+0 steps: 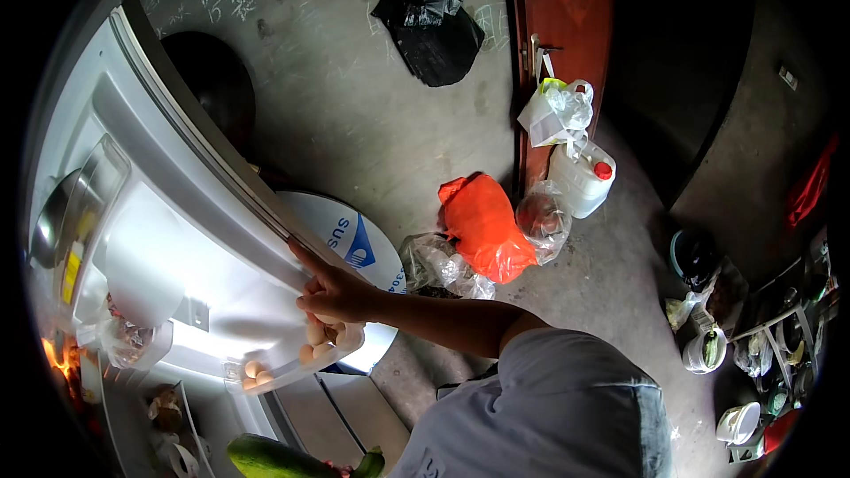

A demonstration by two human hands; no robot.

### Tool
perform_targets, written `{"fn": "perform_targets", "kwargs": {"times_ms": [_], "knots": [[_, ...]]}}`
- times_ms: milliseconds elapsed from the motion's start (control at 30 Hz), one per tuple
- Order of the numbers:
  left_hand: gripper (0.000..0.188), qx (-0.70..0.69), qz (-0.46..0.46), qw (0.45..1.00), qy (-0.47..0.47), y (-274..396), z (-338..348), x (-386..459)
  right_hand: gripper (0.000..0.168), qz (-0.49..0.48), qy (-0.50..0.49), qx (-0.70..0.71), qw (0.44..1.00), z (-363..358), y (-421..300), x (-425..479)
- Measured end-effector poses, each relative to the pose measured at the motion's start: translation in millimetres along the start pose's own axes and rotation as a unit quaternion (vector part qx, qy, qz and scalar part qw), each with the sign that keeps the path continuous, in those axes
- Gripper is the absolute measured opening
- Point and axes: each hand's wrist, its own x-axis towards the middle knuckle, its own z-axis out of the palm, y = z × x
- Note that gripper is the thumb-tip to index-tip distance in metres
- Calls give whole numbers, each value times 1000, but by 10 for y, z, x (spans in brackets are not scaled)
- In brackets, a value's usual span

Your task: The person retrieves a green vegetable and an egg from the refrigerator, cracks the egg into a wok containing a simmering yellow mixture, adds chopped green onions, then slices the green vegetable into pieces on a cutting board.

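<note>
My right hand (329, 289) is at the open refrigerator door (199, 226), its index finger stretched to the door's edge and its other fingers curled. Whether the curled fingers hold anything is unclear. Just below it, several brown eggs (321, 350) lie in a clear door shelf (292, 380), with more eggs (257, 375) at the shelf's other end. My left hand is out of view. At the bottom edge is a large green vegetable (275, 459), cut off by the frame, beside a pinkish thing. A lidded or covered bowl and a bagged item sit in other door shelves.
A round board with blue print (372, 239) leans behind the door. Along the wall are an orange plastic bag (488, 229), clear bags and a white jug with a red cap (584, 179). A black bag (431, 26) hangs above. Tubs and bags stand at the far right.
</note>
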Motion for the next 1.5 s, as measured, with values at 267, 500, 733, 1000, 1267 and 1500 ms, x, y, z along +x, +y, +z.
{"fn": "perform_targets", "kwargs": {"times_ms": [267,500,733,1000,1267,1500], "knots": [[77,18,2,1000,11,48,-110,-116,93,2,-8,-24,1000,-4,-14,3],[76,39,14,999,18,118,-195,-222,94,-3,-9,-27,1000,-44,25,0],[75,54,46,997,22,384,-634,-687,93,2,-21,-45,999,-27,164,24],[85,-189,17,979,79,133,-465,-529,82,-68,29,91,993,168,151,-115],[89,-169,32,980,104,359,-197,-854,77,-99,60,115,987,486,171,-164],[86,-161,31,980,113,283,-189,-1029,79,-106,44,105,988,457,196,-233]]}}
